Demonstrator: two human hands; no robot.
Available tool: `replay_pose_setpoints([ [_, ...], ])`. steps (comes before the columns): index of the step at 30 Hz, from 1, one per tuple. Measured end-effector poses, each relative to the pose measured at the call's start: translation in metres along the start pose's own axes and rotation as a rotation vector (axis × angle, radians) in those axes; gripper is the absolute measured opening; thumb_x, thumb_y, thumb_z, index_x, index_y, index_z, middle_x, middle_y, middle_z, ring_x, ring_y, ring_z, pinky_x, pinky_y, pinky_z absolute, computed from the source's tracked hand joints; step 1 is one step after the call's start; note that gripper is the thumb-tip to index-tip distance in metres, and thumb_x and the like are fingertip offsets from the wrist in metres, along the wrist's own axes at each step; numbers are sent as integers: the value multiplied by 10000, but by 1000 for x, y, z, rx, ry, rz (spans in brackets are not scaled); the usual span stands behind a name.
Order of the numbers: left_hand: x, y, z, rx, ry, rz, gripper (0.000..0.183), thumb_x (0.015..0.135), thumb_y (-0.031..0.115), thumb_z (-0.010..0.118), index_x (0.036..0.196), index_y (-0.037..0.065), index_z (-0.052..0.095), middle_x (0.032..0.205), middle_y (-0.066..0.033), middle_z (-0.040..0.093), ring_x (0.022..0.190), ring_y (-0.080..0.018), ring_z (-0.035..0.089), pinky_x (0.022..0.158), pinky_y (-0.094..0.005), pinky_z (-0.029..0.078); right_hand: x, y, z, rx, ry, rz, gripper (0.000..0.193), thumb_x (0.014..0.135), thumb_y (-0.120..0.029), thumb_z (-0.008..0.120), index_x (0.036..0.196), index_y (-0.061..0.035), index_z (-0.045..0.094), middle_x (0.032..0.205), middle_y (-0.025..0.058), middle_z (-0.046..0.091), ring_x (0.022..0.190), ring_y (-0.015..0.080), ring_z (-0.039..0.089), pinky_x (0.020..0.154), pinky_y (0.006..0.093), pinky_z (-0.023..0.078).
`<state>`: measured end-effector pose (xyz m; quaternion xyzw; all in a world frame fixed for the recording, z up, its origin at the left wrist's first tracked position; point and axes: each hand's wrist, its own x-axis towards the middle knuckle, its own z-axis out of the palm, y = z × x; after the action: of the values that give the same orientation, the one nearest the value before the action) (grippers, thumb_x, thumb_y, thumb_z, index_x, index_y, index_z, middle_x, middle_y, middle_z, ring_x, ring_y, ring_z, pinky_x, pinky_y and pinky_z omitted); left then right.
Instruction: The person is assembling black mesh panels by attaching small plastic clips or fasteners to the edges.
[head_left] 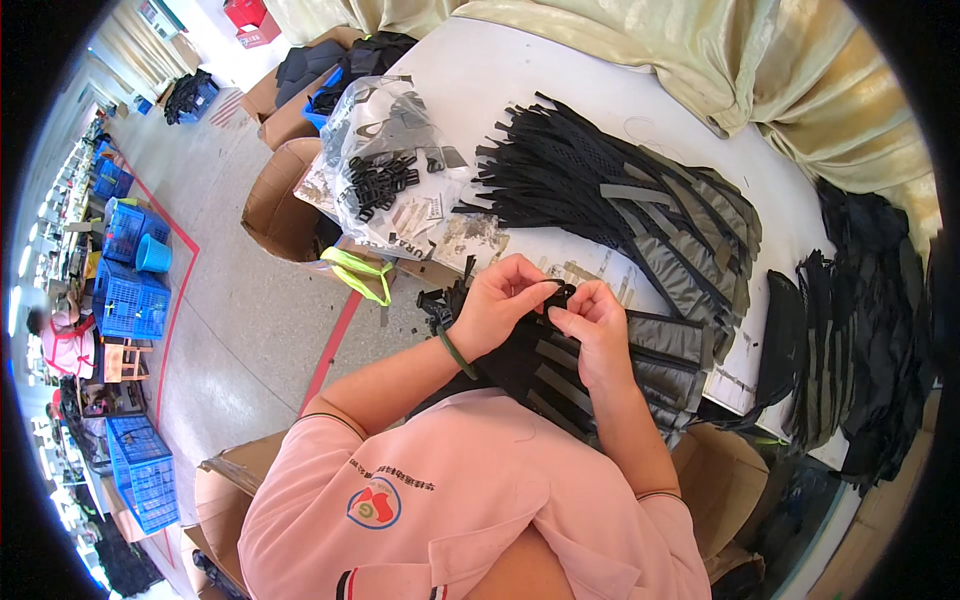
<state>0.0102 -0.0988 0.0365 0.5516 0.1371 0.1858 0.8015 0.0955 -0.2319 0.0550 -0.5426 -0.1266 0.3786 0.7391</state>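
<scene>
Close together in front of my chest, my left hand [500, 305] and my right hand [598, 328] both pinch a small black plastic buckle [563, 293]. The end of a black strap seems to run into it, though my fingers hide most of that spot. Black and grey strap pieces [545, 370] lie across my lap below my hands, against the table edge. Beyond them, a large fanned pile of black straps with grey panels [640, 205] covers the white table [480, 60]. A clear plastic bag [375, 115] with several loose black buckles [380, 185] rests at the table's left corner.
Left of the table stand open cardboard boxes [275, 205], one with a yellow-green strap [360, 275] over its edge. More black pieces [860, 330] are heaped at the right. A cream curtain [640, 40] hangs behind. Blue crates [140, 470] and another person [70, 343] are far left.
</scene>
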Motion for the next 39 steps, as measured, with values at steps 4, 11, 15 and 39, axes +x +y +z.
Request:
replay_pose_setpoints([
  [4,-3,-1,3,219,-27,151,75,840,21,636,893,20,582,785,-6,600,701,-71,564,656,-208,470,1,1,1,9,8,12,267,716,68,668,794,-87,464,662,-48,476,589,37,441,540,179,363],
  [11,-5,3,3,179,-231,193,151,797,6,668,910,29,571,998,-32,542,871,-104,531,771,-235,468,-3,1,1,93,53,-76,256,741,41,679,787,-81,459,657,-25,492,581,62,472,526,195,393],
  [15,-5,-2,-3,155,-239,202,201,771,-3,683,921,46,558,1001,-30,512,897,-116,507,792,-248,454,-5,-15,3,140,5,31,147,839,-72,634,935,-31,530,656,-12,499,570,74,482,497,205,402],
  [39,-59,28,-42,626,-68,34,289,839,161,656,1083,53,546,856,-29,571,654,-85,517,596,-218,443,139,-81,-173,-1980,385,-587,271,813,-55,497,1066,-86,589,914,99,590,906,277,584,772,417,448],
])
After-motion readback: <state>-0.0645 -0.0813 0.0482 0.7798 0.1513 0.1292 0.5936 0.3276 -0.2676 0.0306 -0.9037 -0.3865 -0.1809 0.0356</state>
